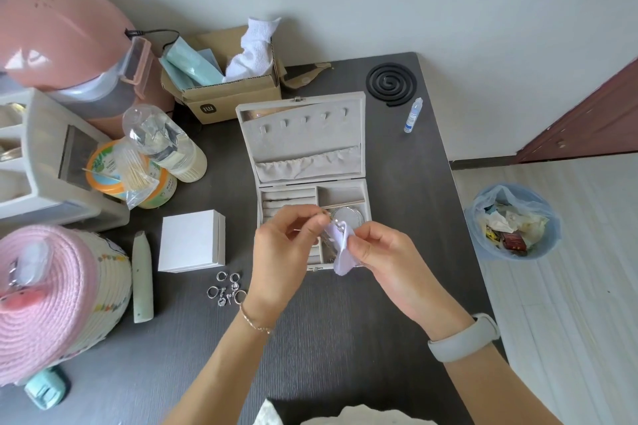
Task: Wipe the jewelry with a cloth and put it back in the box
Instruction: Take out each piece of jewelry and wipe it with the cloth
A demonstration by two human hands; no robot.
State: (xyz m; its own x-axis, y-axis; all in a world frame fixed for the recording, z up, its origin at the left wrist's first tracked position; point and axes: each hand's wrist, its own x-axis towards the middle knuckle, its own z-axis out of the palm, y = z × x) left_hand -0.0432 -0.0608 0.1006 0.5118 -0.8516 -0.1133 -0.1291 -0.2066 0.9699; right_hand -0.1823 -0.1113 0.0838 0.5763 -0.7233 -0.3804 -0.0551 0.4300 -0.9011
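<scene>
Head view is showing you mid-wipe: your left hand is pinching a small silver piece while your right hand is gripping the lilac cloth around it, above the open box. More rings are lying near the counter's front-left edge, seemingly awaiting wiping.
</scene>
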